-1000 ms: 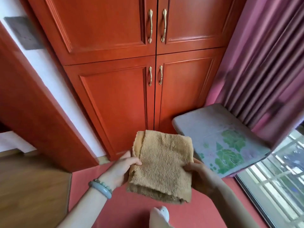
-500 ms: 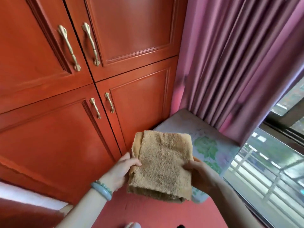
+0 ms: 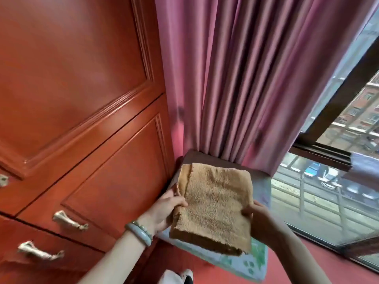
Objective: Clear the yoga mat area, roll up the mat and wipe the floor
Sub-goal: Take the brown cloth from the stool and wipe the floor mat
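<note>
While you look down at your hands, this is the count before you.

Cloth: one folded tan towel (image 3: 213, 206), fluffy, held flat in the air between your two hands, above a cushion and in front of the curtain.
Left hand: your left hand (image 3: 166, 208) grips the towel's left edge, thumb on top and fingers curled beneath it.
Right hand: your right hand (image 3: 256, 218) grips the towel's right edge, fingers curled round it from below; the thumb is hard to tell apart.
Wrist: one pale bangle (image 3: 139, 234) and one bead bracelet just beside it, both on your left wrist.
Cushion: one pale cushion (image 3: 242, 263) with green leaf print, lying on the red floor (image 3: 320, 265) under the towel, its far end against the curtain.
Curtain: one pink pleated curtain (image 3: 246, 78), hanging down to the cushion.
Cupboard: one red wooden cupboard (image 3: 71, 78) at your left; two brass handles (image 3: 69, 220) show whole, a third only at the frame's edge.
Window: one window (image 3: 328, 191) at your right, with railing bars outside.
Foot: one white-socked foot (image 3: 176, 276) at the bottom edge.
</note>
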Demonstrator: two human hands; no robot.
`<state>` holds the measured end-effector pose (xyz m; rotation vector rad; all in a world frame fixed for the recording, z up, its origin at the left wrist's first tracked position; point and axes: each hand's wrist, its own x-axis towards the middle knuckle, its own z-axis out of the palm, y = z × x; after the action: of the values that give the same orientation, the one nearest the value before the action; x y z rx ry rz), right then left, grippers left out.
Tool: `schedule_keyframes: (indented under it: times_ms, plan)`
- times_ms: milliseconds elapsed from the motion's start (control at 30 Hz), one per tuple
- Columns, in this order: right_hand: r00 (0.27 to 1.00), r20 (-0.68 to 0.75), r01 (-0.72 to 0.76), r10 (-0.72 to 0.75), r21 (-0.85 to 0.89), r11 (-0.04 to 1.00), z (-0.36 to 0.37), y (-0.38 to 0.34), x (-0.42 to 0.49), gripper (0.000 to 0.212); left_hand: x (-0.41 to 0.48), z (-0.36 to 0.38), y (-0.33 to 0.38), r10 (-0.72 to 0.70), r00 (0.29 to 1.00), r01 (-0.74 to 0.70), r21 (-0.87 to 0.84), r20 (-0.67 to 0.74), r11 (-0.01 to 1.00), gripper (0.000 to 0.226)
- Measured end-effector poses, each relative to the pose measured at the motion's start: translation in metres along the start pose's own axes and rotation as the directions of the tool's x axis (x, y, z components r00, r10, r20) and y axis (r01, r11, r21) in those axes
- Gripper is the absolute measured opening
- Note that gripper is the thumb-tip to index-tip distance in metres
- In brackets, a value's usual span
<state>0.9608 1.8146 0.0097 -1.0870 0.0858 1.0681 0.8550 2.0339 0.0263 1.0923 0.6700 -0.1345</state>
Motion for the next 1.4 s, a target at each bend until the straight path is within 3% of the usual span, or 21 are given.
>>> schedule_keyframes:
  times_ms: [100,300,600,800,933,1133,1233,1300,1367,1400]
  plan:
    - [0.998,-0.053,0.037,-0.038,-0.009,0.999,-0.004,-0.004,0.02,0.065,0.026,-0.004,0.017,-0.052,0.995,0.05,0.027,0.083,0.998,0.031]
    - [0.992,-0.109,0.063,-0.06,0.022,0.998,-0.011,-0.011,0.041,0.063,0.081,-0.013,0.025,-0.147,0.985,0.142,0.059,0.095,0.988,0.032]
    - [0.959,-0.281,0.053,-0.028,0.082,0.995,-0.058,-0.017,0.078,0.036,0.161,-0.001,0.0,-0.152,0.964,0.152,0.016,0.216,0.988,0.054]
    - [0.886,-0.463,0.013,0.011,0.048,0.999,-0.117,-0.001,0.127,0.051,0.222,0.02,-0.024,-0.069,0.979,0.014,0.274,0.192,0.962,0.054]
    - [0.866,-0.493,-0.057,0.081,0.063,0.996,-0.146,0.017,0.173,0.055,0.27,0.013,-0.051,-0.099,0.981,0.036,0.348,0.166,0.937,0.062]
    - [0.841,-0.519,-0.166,0.152,0.019,0.986,-0.178,0.063,0.237,0.054,0.319,-0.009,-0.107,-0.129,0.989,0.145,0.438,-0.068,0.887,0.054]
    - [0.832,-0.541,-0.209,0.121,-0.104,0.972,-0.188,0.088,0.259,0.047,0.333,-0.011,-0.127,-0.09,0.984,0.16,0.56,-0.152,0.813,0.06]
    - [0.791,-0.612,-0.229,-0.006,-0.306,0.924,-0.191,0.102,0.268,0.045,0.343,-0.016,-0.141,-0.051,0.979,0.17,0.648,-0.198,0.743,0.061]
    - [0.743,-0.625,-0.243,-0.241,-0.587,0.772,-0.189,0.114,0.27,0.058,0.347,-0.021,-0.154,0.016,0.981,0.14,0.759,-0.194,0.636,0.067]
    - [0.741,-0.566,-0.25,-0.362,-0.732,0.634,-0.189,0.119,0.269,0.066,0.346,-0.022,-0.157,0.072,0.983,0.107,0.843,-0.17,0.528,0.076]
